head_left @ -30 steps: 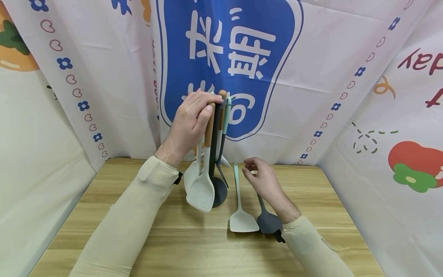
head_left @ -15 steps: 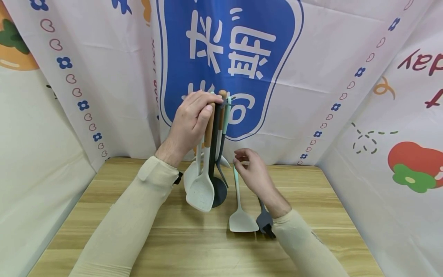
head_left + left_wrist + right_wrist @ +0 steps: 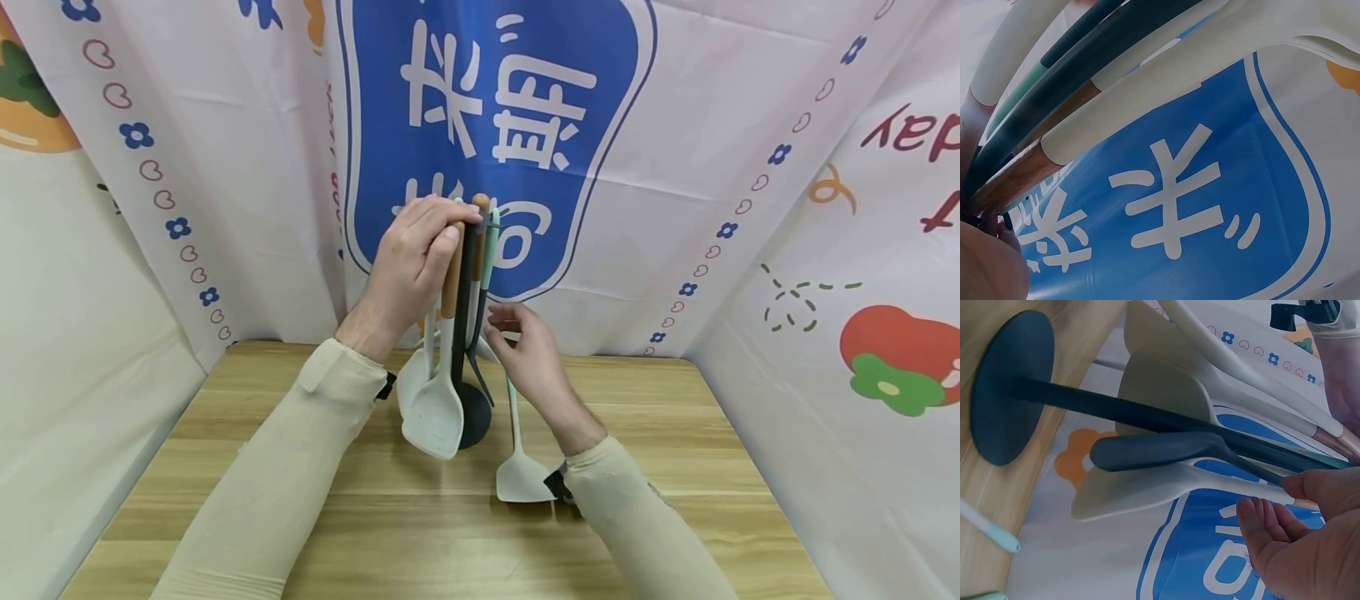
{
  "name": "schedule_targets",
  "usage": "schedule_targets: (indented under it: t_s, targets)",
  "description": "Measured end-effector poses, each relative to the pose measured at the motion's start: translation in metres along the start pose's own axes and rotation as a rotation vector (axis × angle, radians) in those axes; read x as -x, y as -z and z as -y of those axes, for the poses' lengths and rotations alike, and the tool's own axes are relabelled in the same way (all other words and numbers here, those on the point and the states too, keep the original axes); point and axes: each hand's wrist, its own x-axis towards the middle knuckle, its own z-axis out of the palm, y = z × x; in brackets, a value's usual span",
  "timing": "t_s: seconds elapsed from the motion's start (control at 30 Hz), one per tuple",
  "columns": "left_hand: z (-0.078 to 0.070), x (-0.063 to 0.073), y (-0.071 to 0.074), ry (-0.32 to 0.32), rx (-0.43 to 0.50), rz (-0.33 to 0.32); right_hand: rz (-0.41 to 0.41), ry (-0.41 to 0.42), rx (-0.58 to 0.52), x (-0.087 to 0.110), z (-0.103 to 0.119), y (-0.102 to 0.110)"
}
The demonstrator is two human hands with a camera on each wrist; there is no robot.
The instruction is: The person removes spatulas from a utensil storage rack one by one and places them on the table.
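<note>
A dark utensil stand (image 3: 462, 325) with a round base (image 3: 1013, 387) stands upright, several kitchen utensils hanging round its pole. My left hand (image 3: 412, 258) grips its top, beside the wooden handle of a white turner (image 3: 435, 421). My right hand (image 3: 528, 354) is just right of the stand, fingers loosely bent and thumb apart from them. In the right wrist view its thumb tip is right at the neck of a hanging dark grey utensil (image 3: 1160, 450) with a mint handle. Behind that hangs a white utensil (image 3: 1122, 494).
A white turner with a mint handle (image 3: 522, 479) lies on the wooden table (image 3: 315, 517), right of the stand, under the right forearm's edge. A dark grey turner beside it is hidden by the right wrist. A printed cloth (image 3: 637, 208) hangs close behind.
My right hand has moved left and slightly up, from above the lying turners to beside the hanging utensils. My left hand and the stand have stayed in place.
</note>
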Motion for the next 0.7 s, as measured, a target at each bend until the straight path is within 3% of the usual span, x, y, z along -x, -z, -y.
schedule_targets:
  t_s: [0.33,0.7]
  targets:
    - [-0.001,0.000,0.000,0.008,0.000,0.000,-0.007,0.014,-0.067,-0.006,0.005,-0.012]
    - [0.000,0.000,-0.001,0.004,-0.002,-0.011,-0.029,0.032,-0.055,-0.006,0.006,-0.017]
